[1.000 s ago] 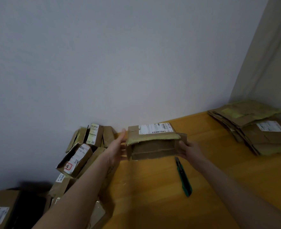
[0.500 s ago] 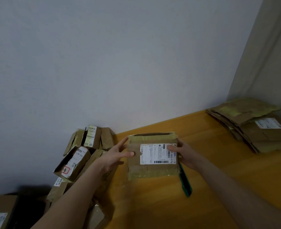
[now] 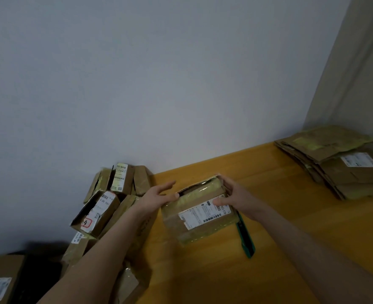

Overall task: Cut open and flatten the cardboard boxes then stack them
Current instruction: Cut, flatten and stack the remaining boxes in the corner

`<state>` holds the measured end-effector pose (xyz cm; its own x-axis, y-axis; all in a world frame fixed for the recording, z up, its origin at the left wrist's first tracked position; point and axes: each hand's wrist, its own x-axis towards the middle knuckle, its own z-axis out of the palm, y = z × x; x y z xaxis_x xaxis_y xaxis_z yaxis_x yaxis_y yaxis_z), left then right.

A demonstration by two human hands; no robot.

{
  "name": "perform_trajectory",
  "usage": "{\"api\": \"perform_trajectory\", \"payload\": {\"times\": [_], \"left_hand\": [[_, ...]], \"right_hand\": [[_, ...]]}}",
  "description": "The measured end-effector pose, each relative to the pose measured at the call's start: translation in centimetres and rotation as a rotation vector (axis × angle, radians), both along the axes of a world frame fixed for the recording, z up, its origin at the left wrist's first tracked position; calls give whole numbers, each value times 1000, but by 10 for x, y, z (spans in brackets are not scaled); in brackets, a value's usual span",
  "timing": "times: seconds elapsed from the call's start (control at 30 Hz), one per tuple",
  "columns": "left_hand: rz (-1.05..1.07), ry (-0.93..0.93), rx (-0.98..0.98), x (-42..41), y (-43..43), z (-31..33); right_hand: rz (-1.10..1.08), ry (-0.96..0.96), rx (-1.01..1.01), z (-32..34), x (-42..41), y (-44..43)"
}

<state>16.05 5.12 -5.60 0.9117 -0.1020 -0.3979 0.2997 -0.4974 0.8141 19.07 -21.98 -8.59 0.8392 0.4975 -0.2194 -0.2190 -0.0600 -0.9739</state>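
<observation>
**A:** How are the hands lying?

**B:** The right hand is gripping the cardboard box at its upper right corner. Its thumb is pressing flat on the shipping label, and its fingers are curling over the box's far edge. The left hand is lying more open. Its thumb tip is touching the box's upper left corner, and its fingers are reaching out straight and slightly spread behind it. I cannot tell whether those fingers are touching the cardboard.

**A:** And where is the box?

**B:** It is sitting between the two hands over the wooden table, tilted, with its labelled face turned up toward the camera. Yellowish tape is running round it and glinting. The far top seam is gaping a little. The gap is showing dark, so I cannot tell what is inside.

**A:** Is anything lying near it?

**B:** A green utility knife is lying on the table just beside the box's right edge, partly under the right wrist.

**A:** What about the other boxes?

**B:** A pile of taped boxes is leaning against the wall off the table's left end. One box in it is lying open-mouthed on its side, and its inside is showing dark. A stack of flattened boxes is resting on the table's far right corner, well apart from the hands.
</observation>
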Motion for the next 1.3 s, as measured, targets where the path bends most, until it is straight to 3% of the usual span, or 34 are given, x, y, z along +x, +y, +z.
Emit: {"api": "perform_trajectory", "payload": {"times": [0.07, 0.17, 0.23, 0.3, 0.37, 0.47, 0.57, 0.67, 0.8, 0.9, 0.93, 1.0, 1.13, 1.2, 1.3], "left_hand": [[-89, -9, 39, 2, -5, 4], [7, -140, 196, 2, -16, 0], [123, -249, 416, 1, -25, -3], [179, -394, 687, -1, -36, -5], [81, -537, 895, -3, -51, -6], [-57, -635, 995, -9, -72, -12], [-64, -700, 963, -13, -87, -17], [58, -695, 798, -10, -97, -10], [310, -371, 460, 10, -72, 1], [406, -154, 53, 11, -45, 1], [392, -126, -19, 8, -41, 1], [347, -133, -54, 4, -37, -1], [199, -311, 257, 8, -40, 1], [97, -399, 379, 10, -48, 5], [-39, -443, 408, 11, -56, 11]], "right_hand": [[26, 10, -15, 1, 1, 2], [-44, -10, -92, -1, -2, 8], [-205, -52, -300, -3, -1, 14], [-345, 67, -373, -6, -1, 21], [-394, 289, -289, -5, -3, 30], [-463, 455, -94, -1, -6, 41], [-560, 478, -47, -3, -4, 44], [-559, 504, -92, -6, -4, 44], [-555, 538, 111, -14, -4, 31], [-559, 566, 260, -16, -4, 19], [-567, 534, 219, -17, -4, 18], [-587, 363, -64, -20, 1, 18], [-486, -84, -854, -14, 14, 14], [-355, -190, -971, -6, 17, 18], [-279, -246, -945, -1, 19, 27]]}}
